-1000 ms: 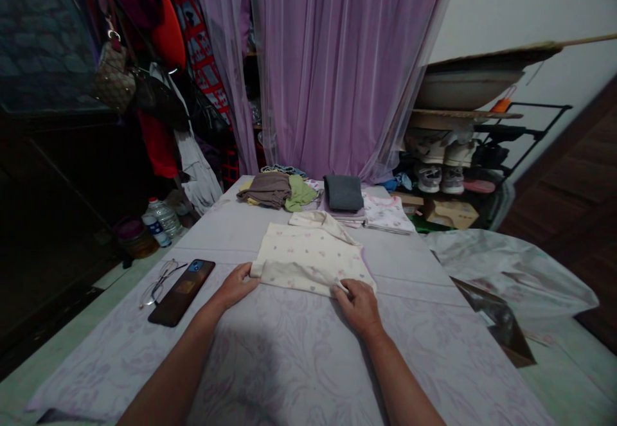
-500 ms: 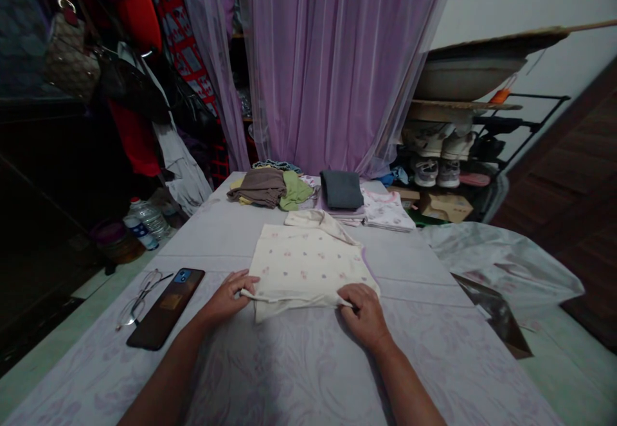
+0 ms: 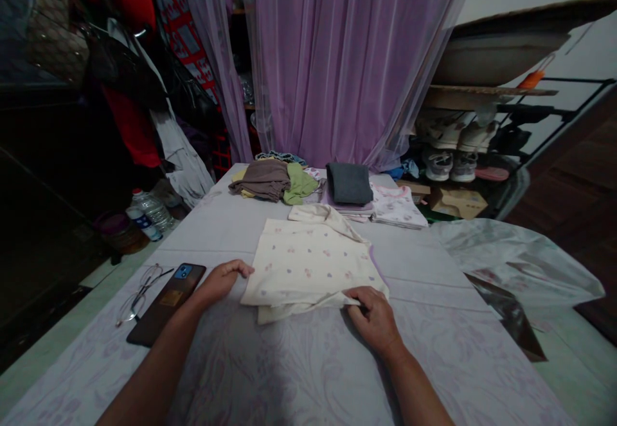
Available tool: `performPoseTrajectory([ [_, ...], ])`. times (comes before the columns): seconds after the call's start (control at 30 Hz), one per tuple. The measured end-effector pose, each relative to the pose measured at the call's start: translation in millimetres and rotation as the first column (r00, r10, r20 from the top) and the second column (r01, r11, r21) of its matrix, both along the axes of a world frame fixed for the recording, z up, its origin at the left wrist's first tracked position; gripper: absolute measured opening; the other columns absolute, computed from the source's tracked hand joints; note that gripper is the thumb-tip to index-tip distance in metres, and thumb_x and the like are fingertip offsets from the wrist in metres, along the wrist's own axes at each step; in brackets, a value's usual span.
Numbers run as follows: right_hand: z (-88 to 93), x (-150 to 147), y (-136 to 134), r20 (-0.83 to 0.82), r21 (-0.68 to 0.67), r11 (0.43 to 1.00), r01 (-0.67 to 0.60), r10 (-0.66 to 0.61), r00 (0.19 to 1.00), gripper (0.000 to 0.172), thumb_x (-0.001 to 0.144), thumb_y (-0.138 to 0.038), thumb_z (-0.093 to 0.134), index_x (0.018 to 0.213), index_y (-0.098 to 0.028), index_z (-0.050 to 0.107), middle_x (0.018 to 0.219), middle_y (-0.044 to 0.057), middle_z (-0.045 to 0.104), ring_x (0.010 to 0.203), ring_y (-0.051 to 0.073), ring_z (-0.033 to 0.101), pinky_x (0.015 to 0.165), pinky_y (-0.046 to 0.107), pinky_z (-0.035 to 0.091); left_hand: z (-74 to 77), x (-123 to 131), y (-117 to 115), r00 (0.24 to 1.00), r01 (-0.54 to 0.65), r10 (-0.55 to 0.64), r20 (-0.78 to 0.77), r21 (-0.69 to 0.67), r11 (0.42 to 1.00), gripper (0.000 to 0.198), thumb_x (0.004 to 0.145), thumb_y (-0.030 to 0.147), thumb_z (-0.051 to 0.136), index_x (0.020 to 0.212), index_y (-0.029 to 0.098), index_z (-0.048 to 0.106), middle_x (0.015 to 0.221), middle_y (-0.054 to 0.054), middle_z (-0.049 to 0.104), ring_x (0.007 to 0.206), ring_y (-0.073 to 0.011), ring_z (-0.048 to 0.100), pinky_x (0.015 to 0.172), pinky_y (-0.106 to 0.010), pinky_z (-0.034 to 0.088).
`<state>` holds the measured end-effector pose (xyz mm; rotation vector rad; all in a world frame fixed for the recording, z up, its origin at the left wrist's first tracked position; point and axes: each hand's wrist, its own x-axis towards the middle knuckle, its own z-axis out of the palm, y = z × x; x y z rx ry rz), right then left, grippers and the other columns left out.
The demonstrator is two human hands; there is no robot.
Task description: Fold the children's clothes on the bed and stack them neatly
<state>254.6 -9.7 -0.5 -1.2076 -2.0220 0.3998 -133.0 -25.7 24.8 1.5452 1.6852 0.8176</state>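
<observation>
A cream child's shirt [image 3: 313, 259] with small heart-like prints and a lilac edge lies partly folded on the bed-like surface before me. One sleeve is laid across its far side. My left hand [image 3: 224, 281] is at the shirt's left edge, its curled fingertips closed on the fabric there. At the near hem, toward the right, my right hand [image 3: 373, 317] grips a bunched bit of cloth between thumb and fingers. Below the hem's left part, a lower layer of the shirt sticks out toward me.
A phone [image 3: 168, 301] and eyeglasses [image 3: 137, 297] lie left. At the far end are a brown garment [image 3: 263, 180], a green cloth [image 3: 299, 184], a folded dark grey garment [image 3: 348, 183] on a stack, and folded white printed clothes [image 3: 398, 207]. A shoe rack [image 3: 486, 92] stands right.
My left hand has let go of the hem's left corner and shifted up along the left edge. That corner now lies flatter. My right hand still grips the hem. The view has turned slightly.
</observation>
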Motion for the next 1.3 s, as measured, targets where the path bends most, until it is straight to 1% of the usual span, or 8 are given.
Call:
performPoseTrajectory([
  [0.1, -0.7, -1, 1, 0.016, 0.009, 1.0, 0.012, -0.012, 1.0, 0.022, 0.073, -0.022, 0.051, 0.082, -0.023, 0.071, 0.081, 0.004, 0.073, 0.079, 0.021, 0.067, 0.076, 0.033, 0.047, 9.5, 0, 36, 0.974, -0.169, 0.181, -0.137, 0.097, 0.981, 0.036, 0.077, 0.032, 0.043, 0.1, 0.021, 0.068, 0.111, -0.005, 0.072, 0.106, -0.0227, 0.064, 0.097, -0.035, 0.046],
  [0.2, -2.3, -1, 2, 0.025, 0.009, 0.999, 0.031, -0.031, 0.999, 0.021, 0.075, -0.024, 0.051, 0.082, -0.023, 0.071, 0.082, 0.005, 0.074, 0.079, 0.021, 0.067, 0.076, 0.033, 0.047, 16.4, 6, 82, 0.888, -0.228, 0.242, -0.39, 0.083, 0.97, 0.043, 0.081, 0.033, 0.046, 0.118, 0.019, 0.064, 0.122, -0.008, 0.068, 0.109, -0.0215, 0.063, 0.095, -0.03, 0.046],
  [0.33, -3.5, 0, 3, 0.036, 0.016, 1.0, 0.024, -0.025, 0.999, 0.022, 0.077, -0.025, 0.051, 0.083, -0.023, 0.072, 0.082, 0.005, 0.074, 0.08, 0.021, 0.067, 0.075, 0.034, 0.048, 15.2, 15, 133, 0.84, -0.263, 0.265, -0.475, 0.07, 0.962, 0.041, 0.08, 0.043, 0.056, 0.108, 0.017, 0.068, 0.128, -0.014, 0.064, 0.122, -0.0284, 0.056, 0.102, -0.035, 0.04],
  [0.47, -4.3, 1, 3, 0.041, 0.011, 1.0, 0.0, -0.001, 0.999, 0.021, 0.077, -0.024, 0.053, 0.085, -0.023, 0.072, 0.083, 0.005, 0.074, 0.08, 0.021, 0.068, 0.075, 0.033, 0.049, 7.0, 22, 159, 0.808, -0.292, 0.285, -0.516, 0.07, 0.954, 0.035, 0.074, 0.05, 0.064, 0.094, 0.021, 0.07, 0.119, -0.011, 0.067, 0.119, -0.0311, 0.056, 0.099, -0.04, 0.041],
  [0.63, -4.5, 1, 1, 0.035, 0.006, 1.0, 0.022, -0.022, 0.999, 0.021, 0.078, -0.024, 0.052, 0.086, -0.023, 0.072, 0.085, 0.006, 0.074, 0.082, 0.022, 0.067, 0.076, 0.035, 0.049, -0.3, 29, 167, 0.78, -0.293, 0.304, -0.547, 0.11, 0.95, 0.014, 0.079, 0.036, 0.061, 0.084, 0.024, 0.067, 0.116, -0.005, 0.068, 0.118, -0.0261, 0.056, 0.099, -0.039, 0.038],
  [0.93, -2.8, 2, 2, 0.108, 0.022, 1.0, -0.02, 0.018, 0.994, 0.021, 0.078, -0.02, 0.053, 0.089, -0.024, 0.071, 0.087, 0.005, 0.074, 0.083, 0.021, 0.067, 0.075, 0.033, 0.048, 3.1, 37, 168, 0.774, -0.244, 0.296, -0.559, 0.168, 0.955, 0.02, 0.085, 0.037, 0.054, 0.098, 0.025, 0.062, 0.095, -0.004, 0.071, 0.101, -0.0244, 0.063, 0.092, -0.035, 0.039],
  [1.2, -2.4, 0, 1, 0.107, 0.009, 1.0, 0.005, -0.005, 0.994, 0.024, 0.08, -0.021, 0.052, 0.092, -0.023, 0.073, 0.087, 0.006, 0.074, 0.084, 0.021, 0.066, 0.077, 0.034, 0.046, 15.5, 37, 169, 0.78, -0.176, 0.269, -0.566, 0.214, 0.961, 0.036, 0.085, 0.031, 0.056, 0.12, 0.022, 0.057, 0.104, -0.007, 0.07, 0.105, -0.0259, 0.061, 0.094, -0.036, 0.04],
  [1.3, -2.4, 0, 2, 0.109, 0.02, 1.0, 0.003, -0.005, 0.994, 0.021, 0.082, -0.025, 0.055, 0.092, -0.024, 0.073, 0.088, 0.005, 0.074, 0.084, 0.021, 0.066, 0.077, 0.033, 0.047, 12.6, 46, 159, 0.784, -0.172, 0.281, -0.554, 0.242, 0.955, 0.043, 0.083, 0.03, 0.058, 0.125, 0.021, 0.056, 0.122, -0.011, 0.064, 0.118, -0.0289, 0.055, 0.102, -0.04, 0.038],
])
